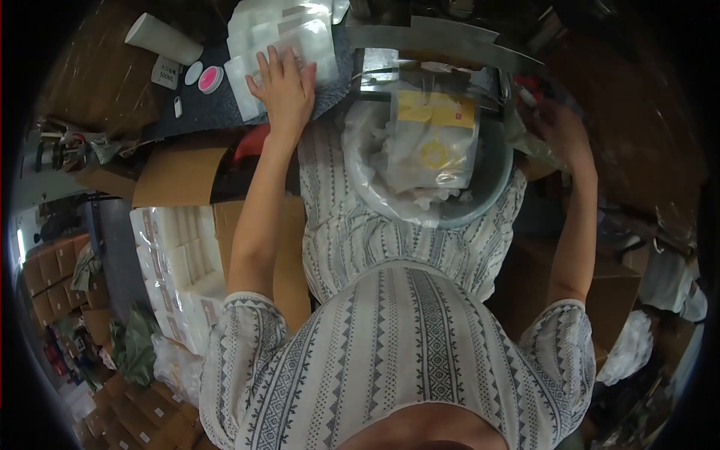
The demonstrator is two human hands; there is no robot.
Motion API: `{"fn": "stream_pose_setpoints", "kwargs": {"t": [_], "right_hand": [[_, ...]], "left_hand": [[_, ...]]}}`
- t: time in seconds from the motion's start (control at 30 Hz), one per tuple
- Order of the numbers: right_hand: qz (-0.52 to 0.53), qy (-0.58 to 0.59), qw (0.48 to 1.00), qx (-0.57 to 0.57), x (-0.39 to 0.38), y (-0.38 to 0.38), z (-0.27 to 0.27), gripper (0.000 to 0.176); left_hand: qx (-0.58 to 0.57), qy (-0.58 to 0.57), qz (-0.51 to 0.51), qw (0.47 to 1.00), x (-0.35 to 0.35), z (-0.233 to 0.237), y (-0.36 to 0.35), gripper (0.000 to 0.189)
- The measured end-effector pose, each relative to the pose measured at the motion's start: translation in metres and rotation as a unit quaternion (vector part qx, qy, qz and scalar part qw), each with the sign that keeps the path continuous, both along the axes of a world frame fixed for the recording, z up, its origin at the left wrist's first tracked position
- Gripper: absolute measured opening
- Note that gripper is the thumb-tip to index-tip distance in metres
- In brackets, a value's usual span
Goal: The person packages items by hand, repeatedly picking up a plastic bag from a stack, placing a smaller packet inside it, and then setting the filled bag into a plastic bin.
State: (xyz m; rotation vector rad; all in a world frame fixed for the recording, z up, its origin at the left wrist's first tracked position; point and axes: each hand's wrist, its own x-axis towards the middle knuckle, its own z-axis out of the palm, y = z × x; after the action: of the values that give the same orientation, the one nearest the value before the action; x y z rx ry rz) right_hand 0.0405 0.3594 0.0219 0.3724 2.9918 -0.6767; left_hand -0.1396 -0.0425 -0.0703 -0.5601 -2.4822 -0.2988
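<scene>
While left hand (283,88) lies flat on pouch (319,45) | long axis left-right, slightly tilted

Dark speckled worktop (202,112) runs from upper left to top centre of frame. On it: white pouches (289,34) spread at top centre, white cup (161,37) on its side at upper left, just below it a white label (166,73) marked 500ML, then a white round lid (193,73) touching a pink disc (211,79), and a small white tag (178,106) lower down. Grey basin (493,184) at the worktop's right end, upper centre; can't tell if it rests on the top.
</scene>
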Motion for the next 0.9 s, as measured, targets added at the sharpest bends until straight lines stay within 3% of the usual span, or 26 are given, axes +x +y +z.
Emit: {"fn": "stream_pose_setpoints", "kwargs": {"t": [0.07, 0.1, 0.17, 0.2, 0.27, 0.3, 0.37, 0.4, 0.47, 0.57, 0.6, 0.67, 0.73, 0.77, 0.83, 0.9], "right_hand": [[-0.076, 0.049, 0.996, -0.005, 0.006, 0.0, 0.001, 0.028], [-0.074, 0.047, 0.996, -0.006, 0.008, -0.002, 0.003, 0.028], [-0.084, 0.094, 0.975, -0.183, 0.011, -0.01, 0.013, 0.027], [-0.085, 0.094, 0.975, -0.183, 0.014, -0.022, 0.021, 0.027], [0.021, 0.147, 0.961, -0.232, 0.014, -0.057, 0.037, 0.026], [0.021, 0.147, 0.961, -0.232, 0.011, -0.071, 0.039, 0.026], [0.158, 0.158, 0.95, -0.218, 0.005, -0.096, 0.04, 0.027], [0.159, 0.158, 0.95, -0.219, 0.001, -0.106, 0.037, 0.027], [0.271, 0.294, 0.915, -0.05, -0.009, -0.123, 0.029, 0.026], [0.321, 0.29, 0.899, -0.066, -0.015, -0.133, 0.03, 0.025], [0.321, 0.289, 0.9, -0.066, -0.014, -0.132, 0.03, 0.025], [0.29, 0.148, 0.918, -0.227, -0.011, -0.129, 0.029, 0.025], [0.228, 0.143, 0.93, -0.251, -0.013, -0.119, 0.018, 0.024], [0.167, 0.136, 0.937, -0.274, -0.012, -0.113, 0.014, 0.024], [0.13, 0.162, 0.948, -0.24, -0.009, -0.102, 0.015, 0.025], [0.093, 0.186, 0.956, -0.206, -0.005, -0.091, 0.017, 0.027]], "left_hand": [[-0.037, 0.015, 0.026, 0.999, 0.039, 0.006, 0.003, 0.059], [-0.036, -0.01, -0.018, 0.999, 0.057, 0.004, 0.003, 0.054], [-0.037, -0.037, -0.061, 0.997, 0.076, 0.008, -0.005, 0.048], [-0.027, -0.076, -0.053, 0.995, 0.078, 0.015, -0.011, 0.039], [-0.016, -0.114, -0.048, 0.992, 0.086, 0.029, -0.013, 0.031], [0.041, -0.106, -0.057, 0.992, 0.092, 0.037, -0.012, 0.023], [0.097, -0.095, -0.067, 0.989, 0.106, 0.055, -0.006, 0.015], [0.112, -0.085, -0.067, 0.988, 0.116, 0.064, 0.002, 0.011], [0.125, -0.075, -0.065, 0.987, 0.131, 0.078, 0.013, 0.007], [0.136, -0.111, -0.127, 0.976, 0.141, 0.084, 0.026, 0.007], [0.131, -0.17, -0.169, 0.962, 0.142, 0.082, 0.03, 0.007], [0.126, -0.23, -0.209, 0.942, 0.146, 0.074, 0.041, 0.008], [0.228, -0.388, -0.261, 0.854, 0.146, 0.064, 0.058, 0.014], [0.228, -0.388, -0.262, 0.854, 0.143, 0.063, 0.067, 0.014], [0.348, -0.622, -0.173, 0.68, 0.129, 0.064, 0.084, 0.023], [0.385, -0.629, -0.166, 0.654, 0.103, 0.058, 0.098, 0.024]]}}
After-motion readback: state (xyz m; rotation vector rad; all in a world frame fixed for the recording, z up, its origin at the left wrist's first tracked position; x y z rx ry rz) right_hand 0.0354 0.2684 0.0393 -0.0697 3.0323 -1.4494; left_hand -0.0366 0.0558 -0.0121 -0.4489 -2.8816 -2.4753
